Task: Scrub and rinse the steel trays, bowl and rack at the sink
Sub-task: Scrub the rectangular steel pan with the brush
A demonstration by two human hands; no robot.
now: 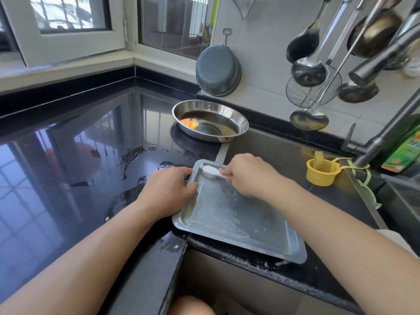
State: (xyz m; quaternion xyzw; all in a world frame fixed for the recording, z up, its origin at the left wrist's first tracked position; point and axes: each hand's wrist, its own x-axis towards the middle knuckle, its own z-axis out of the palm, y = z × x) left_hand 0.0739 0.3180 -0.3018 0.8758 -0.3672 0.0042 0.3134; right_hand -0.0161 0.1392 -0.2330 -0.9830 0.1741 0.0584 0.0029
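On the black table (68, 142), the left hand (169, 189) grips the steel tray (238, 223) edge while the right hand (246, 176) holds a white brush (210, 170), which should probably press firmly into the far corner.

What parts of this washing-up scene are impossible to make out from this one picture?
All from the head view:
- Brush: handle hidden inside the right hand.
- Tray: far left rim covered by the left hand.
- Green bottle: cut off by the right edge, label too blurred to read.
- Yellow cup: contents unclear.
- Sink basin: out of frame at the right.
- Rack: not visible.
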